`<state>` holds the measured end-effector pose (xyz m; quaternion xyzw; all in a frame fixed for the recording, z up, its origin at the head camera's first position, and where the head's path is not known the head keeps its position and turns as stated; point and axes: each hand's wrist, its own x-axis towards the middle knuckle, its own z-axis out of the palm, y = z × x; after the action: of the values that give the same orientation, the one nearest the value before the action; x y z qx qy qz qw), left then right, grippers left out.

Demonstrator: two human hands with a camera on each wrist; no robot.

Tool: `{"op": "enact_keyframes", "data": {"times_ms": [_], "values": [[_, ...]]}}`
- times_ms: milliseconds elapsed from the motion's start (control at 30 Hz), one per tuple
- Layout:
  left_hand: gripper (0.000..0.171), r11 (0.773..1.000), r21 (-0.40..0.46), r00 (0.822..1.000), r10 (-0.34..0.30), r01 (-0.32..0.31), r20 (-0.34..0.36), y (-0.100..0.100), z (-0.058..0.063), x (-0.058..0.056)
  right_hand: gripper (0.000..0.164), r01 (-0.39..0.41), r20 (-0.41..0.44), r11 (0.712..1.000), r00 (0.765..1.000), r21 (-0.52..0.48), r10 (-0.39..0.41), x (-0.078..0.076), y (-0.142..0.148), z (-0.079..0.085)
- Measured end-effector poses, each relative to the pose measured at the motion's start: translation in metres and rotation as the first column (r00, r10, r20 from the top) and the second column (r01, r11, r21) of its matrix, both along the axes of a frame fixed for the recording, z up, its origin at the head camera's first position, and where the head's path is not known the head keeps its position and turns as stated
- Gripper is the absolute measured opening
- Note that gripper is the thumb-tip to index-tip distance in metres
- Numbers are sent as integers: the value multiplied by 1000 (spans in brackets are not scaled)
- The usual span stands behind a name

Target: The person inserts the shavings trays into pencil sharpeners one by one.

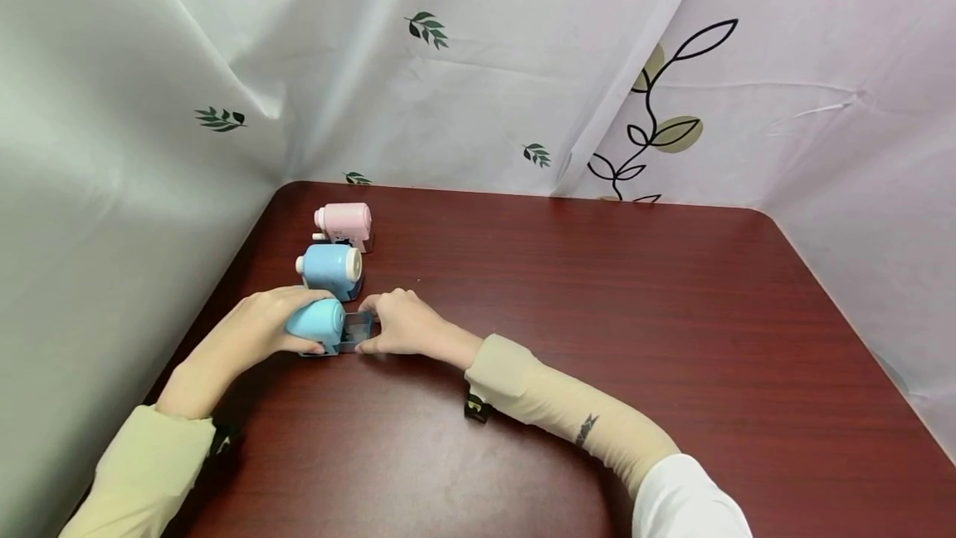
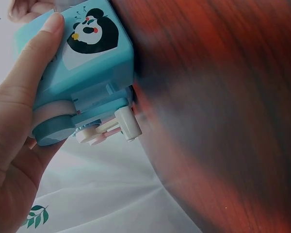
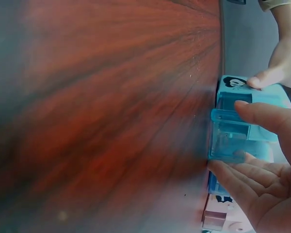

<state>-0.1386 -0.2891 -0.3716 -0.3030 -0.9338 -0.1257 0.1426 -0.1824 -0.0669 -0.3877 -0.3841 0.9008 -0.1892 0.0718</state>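
Observation:
On the table's left side, a turquoise crank pencil sharpener sits under my left hand, which grips its body from the left. In the left wrist view the thumb lies across the panda-printed side, and the white crank handle sticks out at the end. A clear blue drawer is pulled out of the sharpener's right end. My right hand holds this drawer between the thumb on one side and fingers on the other. The drawer's inside is partly seen through its walls.
Just behind stands a blue sharpener with cream ends, and beyond it a pink sharpener. The dark red-brown table stretches to the right. White patterned curtains hang along its back and sides.

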Motion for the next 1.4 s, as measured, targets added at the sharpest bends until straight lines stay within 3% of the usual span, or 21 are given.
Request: {"op": "enact_keyframes", "data": {"times_ms": [833, 1400], "values": [[66, 999, 33, 999, 7, -6, -32, -1, -2, 0, 47, -18, -26, 1000, 999, 10, 19, -1, -14, 2], [65, 999, 32, 1000, -6, 6, -7, 2, 0, 1, 51, 4, -12, 999, 1000, 32, -4, 0, -14, 0]]}}
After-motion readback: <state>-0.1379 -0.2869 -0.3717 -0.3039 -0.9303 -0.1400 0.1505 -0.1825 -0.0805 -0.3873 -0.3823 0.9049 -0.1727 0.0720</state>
